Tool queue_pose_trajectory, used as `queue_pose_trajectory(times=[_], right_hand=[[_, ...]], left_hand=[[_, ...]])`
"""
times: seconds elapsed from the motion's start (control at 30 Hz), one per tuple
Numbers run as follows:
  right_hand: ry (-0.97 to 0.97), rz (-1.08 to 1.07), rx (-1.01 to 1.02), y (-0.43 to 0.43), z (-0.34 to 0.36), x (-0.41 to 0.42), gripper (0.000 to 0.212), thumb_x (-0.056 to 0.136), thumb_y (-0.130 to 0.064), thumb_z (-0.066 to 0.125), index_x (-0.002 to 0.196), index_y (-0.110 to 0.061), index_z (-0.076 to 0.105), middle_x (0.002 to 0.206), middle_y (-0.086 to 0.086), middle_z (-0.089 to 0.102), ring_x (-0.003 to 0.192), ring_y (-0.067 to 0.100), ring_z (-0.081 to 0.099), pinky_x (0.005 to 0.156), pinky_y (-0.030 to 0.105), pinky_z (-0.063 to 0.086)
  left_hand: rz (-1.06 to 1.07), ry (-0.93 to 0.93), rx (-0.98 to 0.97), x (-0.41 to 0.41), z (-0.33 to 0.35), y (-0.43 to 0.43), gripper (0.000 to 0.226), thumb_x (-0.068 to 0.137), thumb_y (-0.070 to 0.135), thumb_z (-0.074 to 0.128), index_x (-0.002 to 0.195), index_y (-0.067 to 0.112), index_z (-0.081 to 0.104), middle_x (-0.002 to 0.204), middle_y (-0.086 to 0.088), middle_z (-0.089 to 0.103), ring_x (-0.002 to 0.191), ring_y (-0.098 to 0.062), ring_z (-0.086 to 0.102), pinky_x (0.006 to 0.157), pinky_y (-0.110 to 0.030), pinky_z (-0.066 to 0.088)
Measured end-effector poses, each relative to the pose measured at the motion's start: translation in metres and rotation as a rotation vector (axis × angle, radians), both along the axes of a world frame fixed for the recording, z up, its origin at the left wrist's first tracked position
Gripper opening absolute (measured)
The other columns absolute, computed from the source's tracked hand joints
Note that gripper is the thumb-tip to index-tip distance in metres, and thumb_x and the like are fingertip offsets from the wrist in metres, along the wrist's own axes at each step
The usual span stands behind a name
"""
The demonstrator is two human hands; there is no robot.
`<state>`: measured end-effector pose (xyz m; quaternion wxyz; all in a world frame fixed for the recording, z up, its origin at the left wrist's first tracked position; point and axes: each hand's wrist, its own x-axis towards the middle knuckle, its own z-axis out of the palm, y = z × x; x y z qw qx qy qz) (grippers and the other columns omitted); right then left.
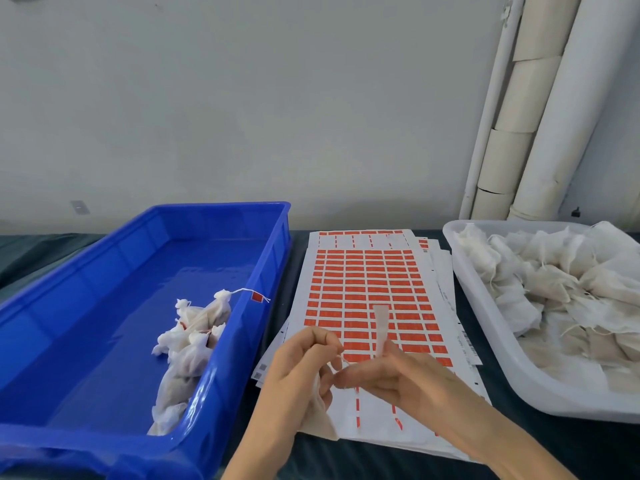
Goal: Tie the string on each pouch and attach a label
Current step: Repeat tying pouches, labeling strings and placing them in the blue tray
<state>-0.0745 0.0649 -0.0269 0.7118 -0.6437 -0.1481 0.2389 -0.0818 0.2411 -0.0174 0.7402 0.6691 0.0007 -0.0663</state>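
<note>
L hand (304, 362) clenched round neck of small white gauze pouch (320, 414); pouch body hangs toward 6 o'clock, long axis 12–6. Its thin white string (341, 358) leads toward 3, to R hand (391, 379), which pinches a pale paper strip (381, 327) pointing to 12. The sheet of orange-red label stickers (363, 289) lies at 12, R hand nearer.

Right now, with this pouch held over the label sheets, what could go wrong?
The strip pinched in your right hand stands close to the string; if sticky, it may snag it or the sheets. The pouch hangs below your left hand, so it could slip from that grip before the knot is tight.
</note>
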Motion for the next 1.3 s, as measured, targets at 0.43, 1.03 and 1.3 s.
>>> queue_pose_trajectory(times=[0.43, 1.03, 1.3], right_hand=[[-0.033, -0.235, -0.055, -0.034, 0.026, 0.016, 0.028, 0.080, -0.025, 0.073, 0.101, -0.008, 0.068, 0.103, 0.011, 0.073, 0.095, 0.030, 0.070, 0.085, 0.035, 0.057], [-0.634, 0.021, -0.678, -0.026, 0.077, 0.027, 0.019, 0.087, -0.013, 0.068, 0.095, -0.028, 0.074, 0.090, -0.014, 0.073, 0.085, 0.002, 0.069, 0.081, 0.023, 0.057], [-0.610, 0.020, -0.567, -0.029, 0.076, 0.028, 0.020, 0.083, -0.010, 0.071, 0.095, -0.026, 0.072, 0.088, -0.007, 0.072, 0.084, 0.010, 0.070, 0.078, 0.027, 0.058]], left_hand=[[-0.087, -0.265, 0.275, -0.003, 0.007, 0.012, 0.002, 0.079, 0.024, 0.073, 0.078, 0.025, 0.075, 0.076, 0.010, 0.070, 0.060, 0.000, 0.061, 0.051, -0.011, 0.044], [-0.270, -0.462, 0.500, 0.013, 0.029, 0.003, 0.014, 0.078, 0.050, 0.067, 0.083, 0.038, 0.072, 0.079, 0.008, 0.070, 0.076, -0.015, 0.065, 0.073, -0.036, 0.058], [-0.263, -0.386, 0.474, 0.020, 0.018, 0.003, 0.026, 0.074, 0.058, 0.068, 0.087, 0.036, 0.073, 0.077, -0.006, 0.066, 0.065, -0.022, 0.056, 0.064, -0.025, 0.050]])
